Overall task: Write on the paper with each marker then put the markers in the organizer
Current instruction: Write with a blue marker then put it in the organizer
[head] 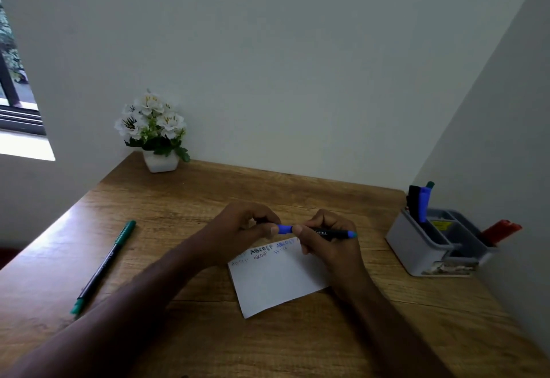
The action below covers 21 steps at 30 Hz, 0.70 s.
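Observation:
A white paper (pixel 276 282) lies on the wooden desk, with rows of black and blue letters along its far edge. Just above that edge, my right hand (pixel 327 243) grips the black barrel of a blue marker (pixel 333 233). My left hand (pixel 244 229) pinches the marker's blue cap (pixel 285 229) at the barrel's left end. A green marker (pixel 102 267) lies alone on the desk at the left. At the right stands a grey organizer (pixel 416 249) holding black, blue and green markers (pixel 419 202) in its far compartment and red markers (pixel 500 230) on its right side.
A white pot of white flowers (pixel 154 130) stands at the desk's back left corner. Walls close in behind and on the right. A window (pixel 15 89) is at the far left. The desk's left edge runs diagonally beside the green marker.

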Available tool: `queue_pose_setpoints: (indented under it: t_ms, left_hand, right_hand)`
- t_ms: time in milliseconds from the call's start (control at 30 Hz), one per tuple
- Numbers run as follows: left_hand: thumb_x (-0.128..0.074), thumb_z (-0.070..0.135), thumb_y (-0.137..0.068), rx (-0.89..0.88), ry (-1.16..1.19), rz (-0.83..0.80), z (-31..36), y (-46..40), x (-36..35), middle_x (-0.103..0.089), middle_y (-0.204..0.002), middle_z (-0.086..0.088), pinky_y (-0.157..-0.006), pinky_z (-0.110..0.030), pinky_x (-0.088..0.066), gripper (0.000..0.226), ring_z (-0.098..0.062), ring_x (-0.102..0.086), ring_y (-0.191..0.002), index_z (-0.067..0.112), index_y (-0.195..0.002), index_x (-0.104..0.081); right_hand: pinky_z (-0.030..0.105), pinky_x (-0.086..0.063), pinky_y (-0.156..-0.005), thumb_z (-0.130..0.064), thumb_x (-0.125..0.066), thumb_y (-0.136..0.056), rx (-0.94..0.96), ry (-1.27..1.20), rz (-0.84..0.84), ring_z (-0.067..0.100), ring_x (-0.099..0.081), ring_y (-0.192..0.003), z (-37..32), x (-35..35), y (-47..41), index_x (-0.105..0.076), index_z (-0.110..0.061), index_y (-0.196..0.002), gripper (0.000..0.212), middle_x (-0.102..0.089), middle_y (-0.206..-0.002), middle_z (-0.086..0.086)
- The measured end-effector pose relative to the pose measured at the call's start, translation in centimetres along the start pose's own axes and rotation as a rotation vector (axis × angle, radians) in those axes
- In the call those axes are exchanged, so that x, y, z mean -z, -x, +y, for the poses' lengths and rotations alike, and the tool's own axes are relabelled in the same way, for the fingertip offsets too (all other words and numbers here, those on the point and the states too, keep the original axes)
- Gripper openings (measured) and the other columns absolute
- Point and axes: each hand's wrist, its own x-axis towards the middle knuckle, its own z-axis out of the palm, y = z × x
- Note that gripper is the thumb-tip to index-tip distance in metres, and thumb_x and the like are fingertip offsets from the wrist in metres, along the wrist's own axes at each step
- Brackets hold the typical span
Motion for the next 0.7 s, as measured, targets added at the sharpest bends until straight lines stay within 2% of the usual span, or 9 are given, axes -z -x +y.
queue_pose_setpoints:
  t_ms: [100,167,233,400,500,567,667,700]
  left_hand:
    - [-0.061,0.012,-0.093,0.019,0.068,0.004,0.3,0.0,-0.1,-0.069,-0.079,0.008,-0.063,-0.014,-0.044,0.022,-0.009,-0.062,-0.074,0.029,-0.083,-0.071]
    - [-0.062,0.011,-0.092,0.013,0.103,0.013,0.5,0.1,-0.1,-0.070,-0.077,0.005,-0.064,-0.025,-0.048,0.033,-0.014,-0.063,-0.072,0.037,-0.074,-0.068]
    - [-0.062,0.011,-0.092,0.016,0.115,0.008,0.7,0.3,0.0,-0.071,-0.077,0.003,-0.065,-0.030,-0.050,0.037,-0.017,-0.064,-0.072,0.040,-0.070,-0.067]
    - [-0.061,0.017,-0.094,0.036,0.112,0.002,1.3,0.5,-0.4,-0.073,-0.082,0.004,-0.069,-0.032,-0.052,0.021,-0.016,-0.067,-0.076,0.024,-0.078,-0.072]
    - [-0.058,0.015,-0.095,0.019,0.143,0.045,2.1,0.4,-1.0,-0.074,-0.083,0.008,-0.070,-0.026,-0.052,0.020,-0.013,-0.067,-0.077,0.024,-0.087,-0.075]
    - [-0.056,0.016,-0.096,0.030,0.135,0.049,2.4,0.5,-1.2,-0.074,-0.084,0.010,-0.069,-0.022,-0.051,0.022,-0.012,-0.068,-0.076,0.025,-0.089,-0.075]
    - [-0.059,0.018,-0.095,0.031,0.066,0.033,2.8,0.3,-1.6,-0.074,-0.092,0.018,-0.072,-0.019,-0.052,0.019,-0.005,-0.069,-0.083,0.025,-0.092,-0.077]
    - [-0.061,0.019,-0.094,0.034,0.040,0.031,3.0,0.0,-1.7,-0.073,-0.093,0.021,-0.072,-0.015,-0.051,0.018,-0.002,-0.068,-0.085,0.025,-0.092,-0.077]
  right_hand:
    - [0.022,-0.045,-0.054,-0.018,-0.073,-0.085,-0.033,-0.065,-0.009,0.013,-0.055,-0.054,-0.3,-0.1,0.1,-0.068,-0.010,-0.072,0.016,-0.063,-0.060,0.010]
    - [0.023,-0.045,-0.052,-0.021,-0.072,-0.084,-0.054,-0.083,-0.018,0.013,-0.056,-0.053,-0.4,-0.2,0.1,-0.065,-0.008,-0.072,0.019,-0.064,-0.059,0.009]
    - [0.025,-0.045,-0.051,-0.020,-0.071,-0.085,-0.065,-0.078,-0.020,0.014,-0.057,-0.053,-0.3,-0.3,0.2,-0.065,-0.005,-0.074,0.020,-0.066,-0.060,0.009]
    - [0.026,-0.049,-0.056,-0.016,-0.077,-0.083,-0.041,-0.088,-0.025,0.016,-0.062,-0.060,-0.7,-0.5,0.3,-0.066,-0.001,-0.084,0.018,-0.070,-0.069,0.008]
    - [0.018,-0.048,-0.060,-0.007,-0.073,-0.086,-0.065,-0.045,-0.025,0.005,-0.065,-0.067,-1.3,-0.8,0.3,-0.073,-0.003,-0.095,0.009,-0.074,-0.077,0.001]
    - [0.019,-0.049,-0.065,-0.009,-0.064,-0.093,-0.077,0.020,0.032,0.003,-0.064,-0.072,-1.3,-0.5,0.3,-0.074,-0.011,-0.098,0.011,-0.074,-0.080,-0.008]
    - [0.030,-0.055,-0.081,-0.015,-0.052,-0.101,-0.110,-0.031,0.175,0.011,-0.070,-0.095,-1.7,1.1,0.2,-0.069,-0.015,-0.106,0.018,-0.076,-0.101,-0.001]
    - [0.031,-0.054,-0.084,-0.014,-0.049,-0.102,-0.121,-0.066,0.221,0.012,-0.071,-0.097,-2.0,1.7,0.1,-0.068,-0.015,-0.108,0.020,-0.076,-0.101,0.002]
